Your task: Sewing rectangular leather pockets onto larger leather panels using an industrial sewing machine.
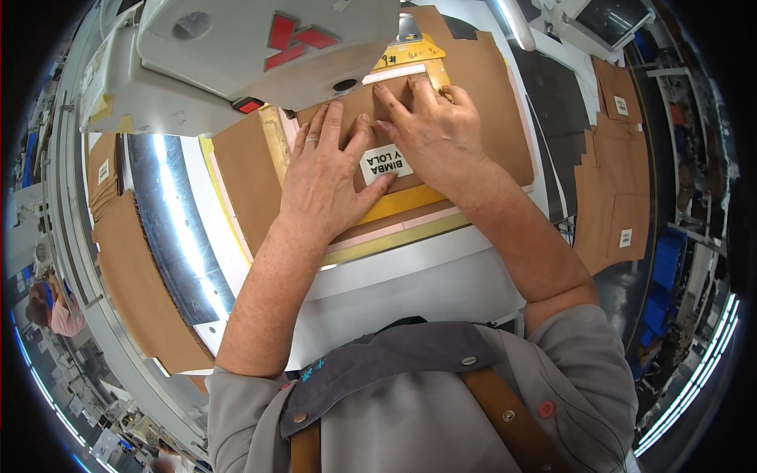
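Note:
A brown panel (505, 118) of leather or fabric lies in a template with yellow and pale pink strips (406, 203). A white printed label (386, 163) sits on the brown material between my hands. My left hand (327, 169) rests open on the panel, its fingers spread forward and the thumb at the label's lower edge. A ring shows on one finger. My right hand (438, 130) presses down with slightly bent, separated fingers, the fingertips just below a white strip (394, 75). Neither hand visibly grips anything.
A large pale machine head (260, 59) overhangs the panel at the upper left. Brown pieces (615, 181) with white labels lie at the right; a brown stack (146, 292) lies at the left. A bright metal surface (177, 221) runs beside it. Another person (59, 307) sits far left.

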The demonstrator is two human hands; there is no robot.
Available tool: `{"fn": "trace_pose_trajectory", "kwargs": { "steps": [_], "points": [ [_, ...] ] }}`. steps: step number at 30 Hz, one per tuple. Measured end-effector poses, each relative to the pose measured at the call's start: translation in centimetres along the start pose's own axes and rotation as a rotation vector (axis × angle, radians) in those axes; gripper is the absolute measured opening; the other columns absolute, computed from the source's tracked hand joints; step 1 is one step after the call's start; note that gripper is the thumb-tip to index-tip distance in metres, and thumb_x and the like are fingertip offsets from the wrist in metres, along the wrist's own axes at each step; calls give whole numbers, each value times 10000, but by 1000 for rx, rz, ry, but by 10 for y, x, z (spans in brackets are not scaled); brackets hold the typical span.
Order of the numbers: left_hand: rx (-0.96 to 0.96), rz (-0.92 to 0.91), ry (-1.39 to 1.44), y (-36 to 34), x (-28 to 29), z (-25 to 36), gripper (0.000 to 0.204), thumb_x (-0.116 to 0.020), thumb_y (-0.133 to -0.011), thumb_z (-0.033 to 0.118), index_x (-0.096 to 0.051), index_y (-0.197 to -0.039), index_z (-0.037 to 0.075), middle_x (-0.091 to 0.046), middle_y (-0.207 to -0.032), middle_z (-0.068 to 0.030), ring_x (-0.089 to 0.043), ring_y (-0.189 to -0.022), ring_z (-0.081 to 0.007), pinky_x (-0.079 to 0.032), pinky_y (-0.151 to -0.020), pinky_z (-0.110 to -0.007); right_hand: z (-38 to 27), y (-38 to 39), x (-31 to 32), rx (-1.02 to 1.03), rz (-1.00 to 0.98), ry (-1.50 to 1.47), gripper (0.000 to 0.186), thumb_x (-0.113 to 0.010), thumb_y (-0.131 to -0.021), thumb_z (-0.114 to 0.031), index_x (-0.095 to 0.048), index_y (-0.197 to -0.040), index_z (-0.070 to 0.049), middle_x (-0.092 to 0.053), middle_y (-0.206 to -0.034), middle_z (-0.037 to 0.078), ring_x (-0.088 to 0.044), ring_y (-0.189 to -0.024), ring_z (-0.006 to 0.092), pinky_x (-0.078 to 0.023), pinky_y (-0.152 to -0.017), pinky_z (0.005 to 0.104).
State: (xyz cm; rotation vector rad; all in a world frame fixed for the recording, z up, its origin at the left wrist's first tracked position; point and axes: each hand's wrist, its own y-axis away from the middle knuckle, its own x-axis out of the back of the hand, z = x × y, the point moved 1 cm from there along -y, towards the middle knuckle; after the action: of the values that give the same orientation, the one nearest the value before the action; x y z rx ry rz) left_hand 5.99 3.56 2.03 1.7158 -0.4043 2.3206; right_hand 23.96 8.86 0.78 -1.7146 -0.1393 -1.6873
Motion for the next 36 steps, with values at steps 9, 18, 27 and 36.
{"fn": "trace_pose_trajectory", "kwargs": {
  "steps": [9, 18, 27, 36],
  "points": [
    [24, -29, -73, -2, -2, 3, 759, -746, -855, 520, -549, -1429, 65, -400, -1545, -268, -428, -1422, -447, -375, -1174, -543, 6, 3, 1, 9, -29, -17, 516, -755, -868, -413, -689, -1285, -115, -674, -1037, 67, -688, -949, 170, -473, -827, 346],
    [69, -44, -191, 7, 5, -6, 807, -684, -882, 607, -456, -1562, 235, -379, -1547, -263, -454, -1405, -432, -408, -1148, -550, 0, 0, 7, 14, -72, -64, 555, -747, -860, -458, -686, -1293, -116, -665, -1231, 26, -581, -1188, 203, -414, -1028, 415],
    [100, -70, -296, 4, 14, -6, 764, -611, -900, 696, -524, -1518, 256, -525, -1408, -252, -566, -1317, -388, -522, -970, -485, 0, 3, 7, 13, -48, -190, 574, -682, -921, -531, -705, -1253, -64, -665, -1297, 62, -554, -1235, 245, -378, -1061, 429],
    [35, -39, -237, -1, 13, -13, 702, -700, -901, 487, -518, -1506, 178, -513, -1467, -192, -557, -1320, -350, -492, -1044, -456, -13, -4, 8, 63, -121, -221, 473, -629, -982, -455, -721, -1216, -55, -638, -1373, 71, -552, -1267, 254, -325, -1170, 523]
  ]
}}
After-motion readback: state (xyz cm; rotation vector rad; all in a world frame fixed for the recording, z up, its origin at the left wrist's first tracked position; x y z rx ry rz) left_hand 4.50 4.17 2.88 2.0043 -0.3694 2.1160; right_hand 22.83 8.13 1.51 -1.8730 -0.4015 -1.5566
